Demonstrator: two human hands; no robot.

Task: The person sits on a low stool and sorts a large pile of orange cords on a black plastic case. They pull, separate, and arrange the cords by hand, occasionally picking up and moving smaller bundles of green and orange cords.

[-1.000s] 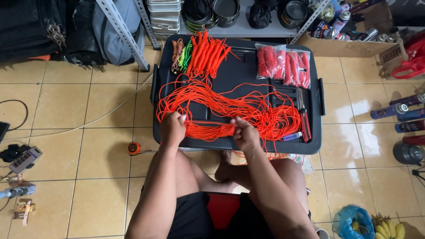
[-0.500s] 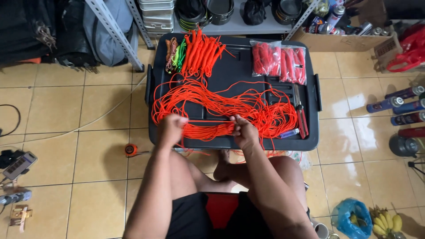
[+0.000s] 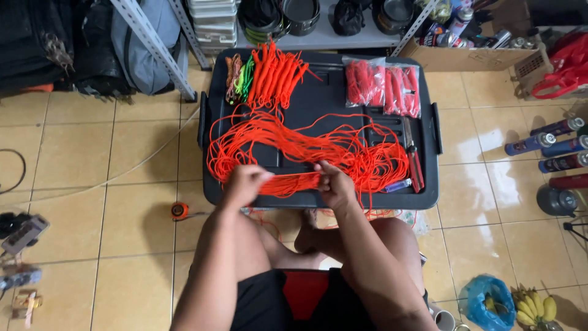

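Observation:
A long orange cord (image 3: 288,141) lies in loose loops over a black plastic bin lid (image 3: 324,92) on the tiled floor. My left hand (image 3: 244,184) and my right hand (image 3: 334,182) each grip one end of a folded bunch of that cord (image 3: 293,181), stretched flat between them at the lid's near edge. Finished orange cord hanks (image 3: 275,73) lie at the lid's far left, beside green and brown ones (image 3: 239,76). Two clear bags of red cord (image 3: 383,86) sit at the far right.
A red-handled knife (image 3: 415,162) and a lighter (image 3: 398,185) lie on the lid's right side. An orange tape measure (image 3: 179,211) is on the floor left. Spray cans (image 3: 551,150) stand at right, a blue bag and bananas (image 3: 527,309) at bottom right. Metal shelving (image 3: 306,24) stands behind.
My left hand has slid rightward along the folded bunch, closer to my right hand. The view shifted slightly.

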